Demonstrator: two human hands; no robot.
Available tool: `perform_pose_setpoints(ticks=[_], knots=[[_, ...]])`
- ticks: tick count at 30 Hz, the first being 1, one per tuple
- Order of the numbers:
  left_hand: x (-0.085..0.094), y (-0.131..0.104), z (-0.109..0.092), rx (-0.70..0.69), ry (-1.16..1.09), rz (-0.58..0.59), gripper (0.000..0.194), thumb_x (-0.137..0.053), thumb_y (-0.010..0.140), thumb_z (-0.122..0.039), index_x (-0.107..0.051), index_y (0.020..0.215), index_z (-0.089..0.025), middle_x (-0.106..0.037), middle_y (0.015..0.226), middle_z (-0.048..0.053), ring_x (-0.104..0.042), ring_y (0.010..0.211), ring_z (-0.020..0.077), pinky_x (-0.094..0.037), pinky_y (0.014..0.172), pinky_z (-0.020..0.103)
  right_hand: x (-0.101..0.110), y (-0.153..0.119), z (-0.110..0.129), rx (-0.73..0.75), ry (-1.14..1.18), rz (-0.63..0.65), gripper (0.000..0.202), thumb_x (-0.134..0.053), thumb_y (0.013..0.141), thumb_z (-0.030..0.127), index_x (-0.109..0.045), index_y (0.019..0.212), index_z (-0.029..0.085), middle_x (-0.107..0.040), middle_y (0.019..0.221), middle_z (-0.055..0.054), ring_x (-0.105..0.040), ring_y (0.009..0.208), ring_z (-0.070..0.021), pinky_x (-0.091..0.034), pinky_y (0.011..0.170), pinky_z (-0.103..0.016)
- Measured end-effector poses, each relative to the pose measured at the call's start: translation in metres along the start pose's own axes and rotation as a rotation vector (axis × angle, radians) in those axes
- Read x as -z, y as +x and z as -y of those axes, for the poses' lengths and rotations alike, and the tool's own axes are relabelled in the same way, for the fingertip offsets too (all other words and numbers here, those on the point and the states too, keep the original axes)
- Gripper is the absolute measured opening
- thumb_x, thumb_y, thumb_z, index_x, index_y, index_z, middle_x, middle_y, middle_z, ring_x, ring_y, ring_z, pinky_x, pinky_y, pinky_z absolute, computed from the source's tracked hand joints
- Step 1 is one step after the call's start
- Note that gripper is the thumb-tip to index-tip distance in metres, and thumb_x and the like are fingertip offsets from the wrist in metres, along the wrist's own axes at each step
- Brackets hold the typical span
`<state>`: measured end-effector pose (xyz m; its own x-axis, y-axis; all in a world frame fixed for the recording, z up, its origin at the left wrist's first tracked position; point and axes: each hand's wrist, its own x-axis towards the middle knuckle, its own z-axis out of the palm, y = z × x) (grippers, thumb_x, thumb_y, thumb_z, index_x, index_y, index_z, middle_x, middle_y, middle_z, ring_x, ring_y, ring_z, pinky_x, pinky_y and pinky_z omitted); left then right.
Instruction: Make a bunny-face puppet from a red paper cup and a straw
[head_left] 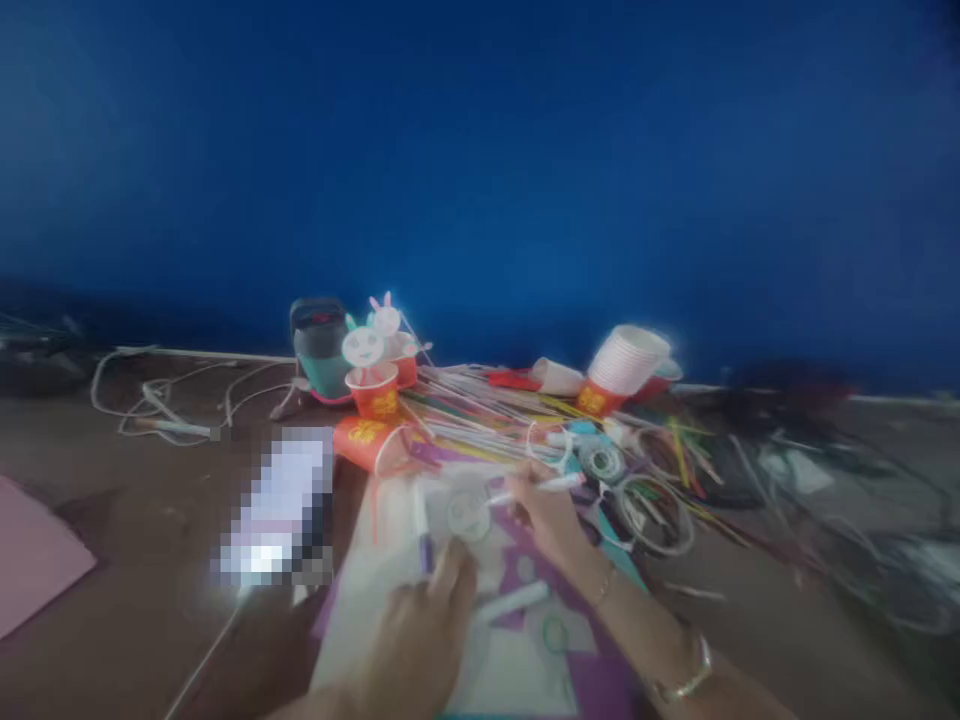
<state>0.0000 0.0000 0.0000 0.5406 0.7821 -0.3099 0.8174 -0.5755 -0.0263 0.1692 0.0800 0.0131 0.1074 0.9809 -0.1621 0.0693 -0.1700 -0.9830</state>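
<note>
My right hand (536, 505) is closed around a white marker (559, 484). The marker's left end reaches a small pale paper face (466, 508) with eyes and a mouth drawn on it. My left hand (427, 625) is curled, its fingertips pressing on the lower edge of that paper face; blur hides finer detail. White paper sheets (352, 620) and purple paper (600, 675) lie under both hands. A marker with a purple end (424, 535) lies left of the face. Another white marker (514, 602) rests between my forearms, near a green ring (555, 633).
Bunny-faced figures (363, 346) stand in an orange cup (375, 392), with a tipped orange cup (367, 443) in front. Stacked paper cups (626, 360), coloured sticks (480, 405) and a tape roll (601, 458) sit beyond. Left are a pixelated screen (281, 500) and pink sheet (37, 555).
</note>
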Motion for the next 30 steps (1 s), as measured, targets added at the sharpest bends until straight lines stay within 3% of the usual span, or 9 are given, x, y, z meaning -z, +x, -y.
perform_pose_setpoints(ticks=[4,10,15,21,30], knots=[[0.007,-0.002,-0.001,-0.004,-0.002,-0.009,0.061,-0.041,0.081,0.000,-0.042,0.140,-0.019,-0.038,0.150,0.017,-0.071,0.076,0.0184,-0.061,0.067,0.035,0.002,-0.001,-0.001,0.071,-0.050,-0.028,0.024,-0.054,0.064,0.036,-0.038,0.051,0.023,-0.041,0.038,0.007,-0.036,0.036,-0.0073,-0.031,0.038,-0.019],[0.007,-0.002,0.001,-0.064,0.006,-0.028,0.054,-0.045,0.082,-0.003,-0.050,0.133,-0.018,-0.041,0.147,0.016,-0.070,0.081,0.0183,-0.059,0.063,0.029,0.002,-0.003,-0.007,0.104,-0.257,0.064,0.022,-0.051,0.066,0.031,-0.034,0.054,0.024,-0.037,0.040,0.008,-0.034,0.038,-0.0081,-0.025,0.037,-0.019],[0.010,-0.002,0.001,-0.049,0.004,0.006,0.053,-0.044,0.081,-0.002,-0.052,0.131,-0.018,-0.041,0.148,0.016,-0.070,0.080,0.0182,-0.059,0.064,0.030,0.002,-0.004,-0.004,0.170,-0.396,0.070,0.023,-0.050,0.069,0.029,-0.033,0.056,0.024,-0.035,0.045,0.007,-0.037,0.041,-0.0095,-0.028,0.039,-0.020],[0.011,-0.002,0.001,-0.074,-0.021,-0.017,0.052,-0.043,0.081,-0.002,-0.053,0.130,-0.017,-0.041,0.147,0.016,-0.069,0.095,0.0240,-0.060,0.065,0.032,0.003,-0.005,-0.002,0.223,-0.491,0.069,0.021,-0.049,0.069,0.026,-0.033,0.055,0.024,-0.035,0.049,0.006,-0.039,0.046,-0.0111,-0.032,0.043,-0.020],[0.008,-0.002,0.001,-0.049,0.017,-0.022,0.056,-0.045,0.080,-0.002,-0.050,0.133,-0.018,-0.042,0.146,0.016,-0.069,0.078,0.0165,-0.058,0.062,0.027,0.003,-0.004,-0.006,0.206,-0.507,0.076,0.019,-0.050,0.065,0.021,-0.034,0.055,0.023,-0.038,0.050,0.005,-0.038,0.048,-0.0117,-0.032,0.043,-0.020]])
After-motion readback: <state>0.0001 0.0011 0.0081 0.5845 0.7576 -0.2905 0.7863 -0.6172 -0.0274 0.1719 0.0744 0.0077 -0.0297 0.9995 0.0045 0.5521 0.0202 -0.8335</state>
